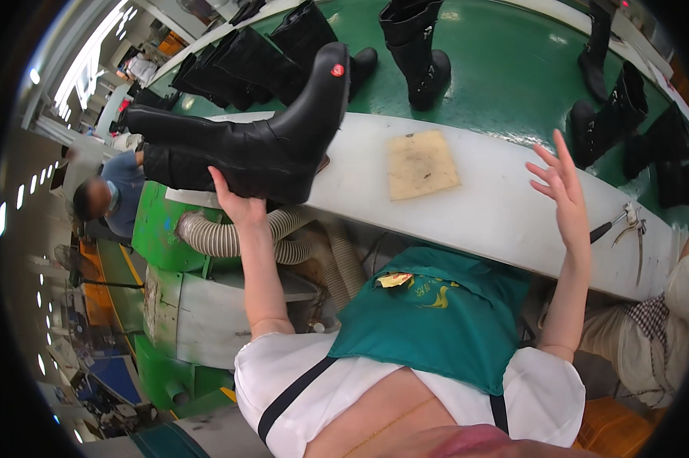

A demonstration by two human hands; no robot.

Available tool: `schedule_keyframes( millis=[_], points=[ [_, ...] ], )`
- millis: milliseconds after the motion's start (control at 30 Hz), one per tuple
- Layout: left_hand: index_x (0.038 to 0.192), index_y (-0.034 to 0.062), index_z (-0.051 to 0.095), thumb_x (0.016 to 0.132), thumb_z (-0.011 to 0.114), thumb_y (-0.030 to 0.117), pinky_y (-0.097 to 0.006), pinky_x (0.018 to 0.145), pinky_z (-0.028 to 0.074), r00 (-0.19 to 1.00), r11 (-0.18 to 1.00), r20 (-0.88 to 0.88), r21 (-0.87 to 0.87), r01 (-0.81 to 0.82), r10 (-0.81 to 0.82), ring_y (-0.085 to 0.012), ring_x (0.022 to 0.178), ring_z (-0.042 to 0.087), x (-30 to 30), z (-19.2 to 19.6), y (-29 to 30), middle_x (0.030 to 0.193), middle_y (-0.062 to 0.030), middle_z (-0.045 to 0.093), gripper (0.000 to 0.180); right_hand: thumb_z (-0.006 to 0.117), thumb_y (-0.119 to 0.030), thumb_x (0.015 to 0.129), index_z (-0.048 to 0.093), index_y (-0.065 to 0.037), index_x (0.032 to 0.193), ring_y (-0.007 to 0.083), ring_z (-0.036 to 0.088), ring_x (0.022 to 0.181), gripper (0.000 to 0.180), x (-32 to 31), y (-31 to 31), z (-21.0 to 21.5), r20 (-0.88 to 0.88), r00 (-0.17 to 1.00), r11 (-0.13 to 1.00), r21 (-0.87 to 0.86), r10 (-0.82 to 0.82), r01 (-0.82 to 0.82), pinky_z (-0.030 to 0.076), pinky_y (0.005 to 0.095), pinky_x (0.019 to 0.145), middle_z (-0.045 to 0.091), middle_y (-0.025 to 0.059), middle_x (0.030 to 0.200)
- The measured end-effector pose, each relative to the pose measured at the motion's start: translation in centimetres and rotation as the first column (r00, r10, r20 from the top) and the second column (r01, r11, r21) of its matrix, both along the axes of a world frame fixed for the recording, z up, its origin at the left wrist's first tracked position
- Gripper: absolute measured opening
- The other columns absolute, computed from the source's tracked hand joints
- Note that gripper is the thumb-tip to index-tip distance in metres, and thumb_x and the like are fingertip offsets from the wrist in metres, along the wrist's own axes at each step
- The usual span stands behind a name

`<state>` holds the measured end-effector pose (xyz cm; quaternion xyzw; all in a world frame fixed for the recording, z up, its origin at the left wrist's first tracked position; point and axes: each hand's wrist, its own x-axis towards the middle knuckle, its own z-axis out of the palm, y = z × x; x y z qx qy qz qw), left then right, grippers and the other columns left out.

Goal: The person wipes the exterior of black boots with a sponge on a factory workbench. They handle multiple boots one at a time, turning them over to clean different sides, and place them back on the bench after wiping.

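Observation:
My left hand [241, 208] grips a tall black boot [279, 149] by the underside, thumb pointing up along its shaft. The boot lies sideways above the left end of the white worktop, its foot toward the right and tilted up, with a round red sticker near the toe. A second dark shaft shows along it; whether that is another boot I cannot tell. Over the worktop's right part my right hand [562, 195] is raised with fingers spread and nothing in it. Between the hands a stained yellowish square pad [423, 164] rests on the white worktop [505, 206].
Several black boots stand on the green conveyor [497, 69] beyond the worktop. Pincers [633, 229] and a black-handled tool [604, 231] lie at the right. Ribbed hoses [214, 235] run from a green machine [157, 229]. A co-worker [119, 191] is at the left, another person [650, 336] at the right.

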<state>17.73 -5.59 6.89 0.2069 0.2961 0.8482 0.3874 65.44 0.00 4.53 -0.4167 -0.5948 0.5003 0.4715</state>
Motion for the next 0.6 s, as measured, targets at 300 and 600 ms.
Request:
schedule_keyframes(
  millis=[300,600],
  points=[
    [0.122,0.0104,0.056,0.094,0.05,0.039,-0.049,0.103,0.038,0.966,0.98,0.162,0.009,0.2,-0.199,-0.0264,0.118,0.052,4.9,-2.8,1.0,0.127,-0.0075,0.056,0.041,0.044,-0.016,0.094,0.019,-0.013,0.148,0.0275,0.053,0.116,0.059,-3.3,-1.4,1.9,-0.113,0.982,0.988,0.031,0.151,-0.149,0.041,0.037,0.096,0.042,0.0193,0.138],
    [0.125,0.0122,0.054,0.095,0.046,0.041,-0.049,0.104,0.036,0.878,0.92,0.279,0.073,0.386,-0.39,-0.0269,0.121,0.049,7.6,-4.3,1.4,0.13,-0.0059,0.054,0.043,0.045,-0.016,0.093,0.02,-0.013,0.148,0.0256,0.054,0.114,0.061,-3.9,-1.4,1.1,-0.122,0.974,0.982,0.039,0.188,-0.185,0.043,0.0344,0.092,0.045,0.0182,0.136]
  ],
)
